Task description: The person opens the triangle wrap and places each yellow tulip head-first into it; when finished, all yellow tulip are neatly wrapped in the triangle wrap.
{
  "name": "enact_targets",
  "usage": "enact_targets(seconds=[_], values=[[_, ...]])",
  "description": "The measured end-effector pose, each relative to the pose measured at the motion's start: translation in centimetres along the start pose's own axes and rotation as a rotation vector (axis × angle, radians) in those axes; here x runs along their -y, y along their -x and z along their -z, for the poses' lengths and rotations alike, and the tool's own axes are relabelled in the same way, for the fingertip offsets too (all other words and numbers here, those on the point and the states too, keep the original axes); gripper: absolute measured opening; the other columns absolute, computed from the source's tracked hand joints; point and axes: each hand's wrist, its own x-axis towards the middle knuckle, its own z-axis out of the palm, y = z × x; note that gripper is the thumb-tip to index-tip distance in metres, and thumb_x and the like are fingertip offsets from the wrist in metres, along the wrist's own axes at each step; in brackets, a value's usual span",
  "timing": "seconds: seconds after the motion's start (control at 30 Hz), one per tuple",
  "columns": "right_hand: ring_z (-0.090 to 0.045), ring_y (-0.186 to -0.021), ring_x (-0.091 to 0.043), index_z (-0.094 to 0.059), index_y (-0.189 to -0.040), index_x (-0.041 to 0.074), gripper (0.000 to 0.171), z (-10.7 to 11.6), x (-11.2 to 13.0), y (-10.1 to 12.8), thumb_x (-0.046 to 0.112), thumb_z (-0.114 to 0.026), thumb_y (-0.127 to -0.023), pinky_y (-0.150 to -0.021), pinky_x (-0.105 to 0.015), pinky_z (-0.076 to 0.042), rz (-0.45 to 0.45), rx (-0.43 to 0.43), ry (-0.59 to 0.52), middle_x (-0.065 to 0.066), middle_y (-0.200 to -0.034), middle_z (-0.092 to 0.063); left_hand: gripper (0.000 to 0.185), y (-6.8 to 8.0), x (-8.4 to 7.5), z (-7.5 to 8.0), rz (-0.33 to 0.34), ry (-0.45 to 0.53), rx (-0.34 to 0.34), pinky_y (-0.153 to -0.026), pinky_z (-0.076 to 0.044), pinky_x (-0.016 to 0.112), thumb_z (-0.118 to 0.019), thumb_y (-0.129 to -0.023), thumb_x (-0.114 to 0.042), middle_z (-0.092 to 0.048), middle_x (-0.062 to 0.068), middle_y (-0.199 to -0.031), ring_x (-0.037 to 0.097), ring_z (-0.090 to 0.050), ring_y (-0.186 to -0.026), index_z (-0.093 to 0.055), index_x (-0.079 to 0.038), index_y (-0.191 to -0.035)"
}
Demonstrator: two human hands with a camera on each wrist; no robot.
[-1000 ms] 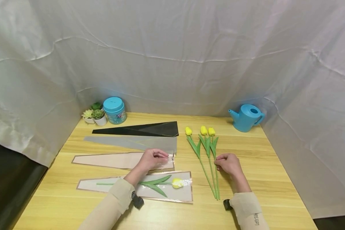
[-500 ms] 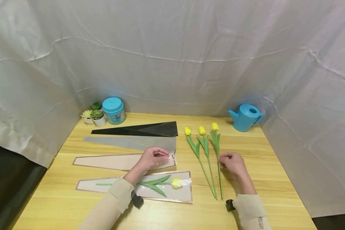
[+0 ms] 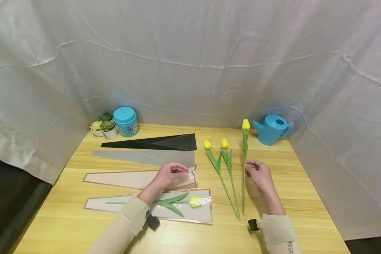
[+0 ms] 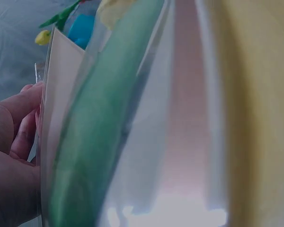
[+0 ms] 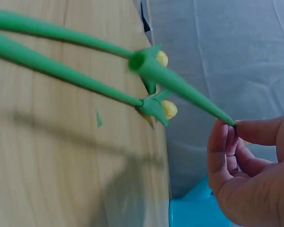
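My right hand [image 3: 259, 175] pinches the stem of a yellow artificial tulip [image 3: 245, 141], raised off the table and nearly upright. In the right wrist view, thumb and fingertips close on that green stem [image 5: 184, 90]. Two more tulips [image 3: 230, 169] lie just left of it. My left hand [image 3: 170, 175] pinches the clear film at the wide end of a pink-bordered flower sleeve [image 3: 120, 177], whose end is slightly lifted. Nearer me, a similar sleeve [image 3: 203, 216] has one tulip [image 3: 195, 201] inside, partly covered by my left forearm.
Behind lie a grey sleeve [image 3: 127, 156] and a black sleeve [image 3: 155, 143]. Potted succulents [image 3: 108, 127] and a blue-lidded jar [image 3: 126, 121] stand at the back left. A blue watering can [image 3: 271, 129] stands back right, close to the raised bloom. Grey curtains surround the wooden table [image 3: 292, 183].
My right hand has drawn one tulip to the right, away from the other two, and lifted it. The sleeve at my left hand has shifted slightly right, its end opening a little.
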Motion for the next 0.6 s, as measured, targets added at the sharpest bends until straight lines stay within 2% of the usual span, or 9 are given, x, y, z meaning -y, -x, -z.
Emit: enact_targets(seconds=[0.27,0.43,0.6], values=[[-0.062,-0.088,-0.015,-0.053,-0.135,-0.014,0.035,-0.7,0.1,-0.2,0.007,-0.053,-0.107,-0.078,-0.023,-0.059,-0.015,0.012,-0.048,-0.018,-0.113,-0.059,0.020,0.2,-0.1,-0.3,0.000,0.014,-0.001,-0.072,-0.053,0.021,-0.083,-0.086,-0.004,-0.079,0.008,-0.097,0.010,-0.068,-0.084,-0.078,0.000,-0.105],[-0.061,-0.087,-0.012,-0.050,-0.135,-0.014,0.035,-0.9,0.2,-0.2,0.007,-0.052,-0.107,-0.081,-0.024,-0.059,-0.025,0.013,-0.073,-0.012,-0.108,-0.057,0.020,0.2,-0.1,-0.4,0.019,0.016,-0.002,-0.073,-0.053,0.022,-0.083,-0.087,-0.005,-0.079,0.007,-0.098,0.011,-0.068,-0.085,-0.078,-0.001,-0.106],[-0.063,-0.089,-0.012,-0.049,-0.133,-0.012,0.032,-1.2,0.9,-0.1,0.009,-0.052,-0.108,-0.084,-0.025,-0.059,0.007,0.009,-0.095,-0.006,-0.106,-0.057,0.020,0.2,-0.2,-0.4,0.009,0.018,-0.001,-0.074,-0.054,0.022,-0.082,-0.087,-0.005,-0.079,0.009,-0.100,0.011,-0.069,-0.086,-0.078,0.000,-0.106]])
